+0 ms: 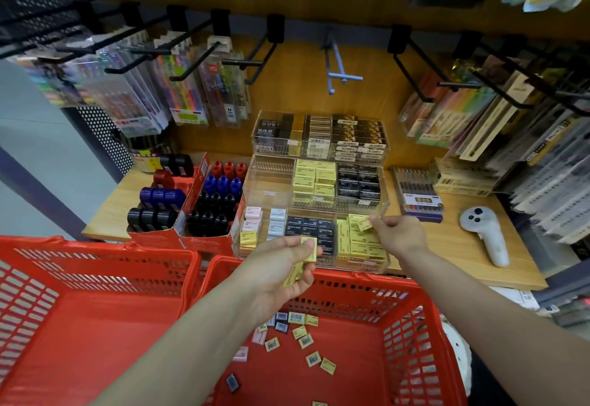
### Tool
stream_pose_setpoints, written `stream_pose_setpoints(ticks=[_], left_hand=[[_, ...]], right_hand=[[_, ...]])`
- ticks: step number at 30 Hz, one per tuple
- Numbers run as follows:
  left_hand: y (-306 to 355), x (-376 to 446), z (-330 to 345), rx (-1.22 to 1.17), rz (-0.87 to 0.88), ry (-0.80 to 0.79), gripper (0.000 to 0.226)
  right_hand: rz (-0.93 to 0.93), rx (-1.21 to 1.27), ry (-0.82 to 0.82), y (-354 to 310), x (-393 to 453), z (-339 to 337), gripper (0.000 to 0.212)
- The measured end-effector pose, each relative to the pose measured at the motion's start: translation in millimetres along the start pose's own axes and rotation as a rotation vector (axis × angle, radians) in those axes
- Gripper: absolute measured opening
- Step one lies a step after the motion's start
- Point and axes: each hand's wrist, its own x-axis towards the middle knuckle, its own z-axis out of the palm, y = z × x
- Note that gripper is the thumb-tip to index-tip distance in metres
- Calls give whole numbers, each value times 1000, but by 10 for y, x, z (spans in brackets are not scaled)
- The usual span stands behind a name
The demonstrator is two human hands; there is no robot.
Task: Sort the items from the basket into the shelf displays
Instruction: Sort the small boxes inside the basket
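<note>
Left hand (281,265): fingers curled, gripping several yellow boxes (309,247) above red basket (412,335). Right hand (394,230): pinching one yellow box (364,223) over front-right compartment of clear display tray (380,267). Remaining boxes (303,340) loose on basket floor.

Wooden shelf (447,239) bears acrylic trays (316,182) (tiered), controller (485,233).

Illumination even and moderate, from overhead — shadows soft under the hooks (255,54). Wide-angle distortion bends the frame edges. Hanging packs (526,137) at right are blurred; glare on the clear acrylic display (319,156). Upper left corner dim.
</note>
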Motion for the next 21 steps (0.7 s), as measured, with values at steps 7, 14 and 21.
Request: stream_pose_setpoints(ticks=[7, 14, 21], left_hand=[[-32, 13, -20, 19, -10, -6, 15], [-54, 55, -18, 9, -17, 50, 18], [-74, 128, -49, 170, 112, 33, 19]], right_hand=[[-165, -225, 108, 59, -65, 25, 51], [-193, -242, 132, 58, -59, 108, 37], [-154, -141, 195, -42, -39, 182, 22]])
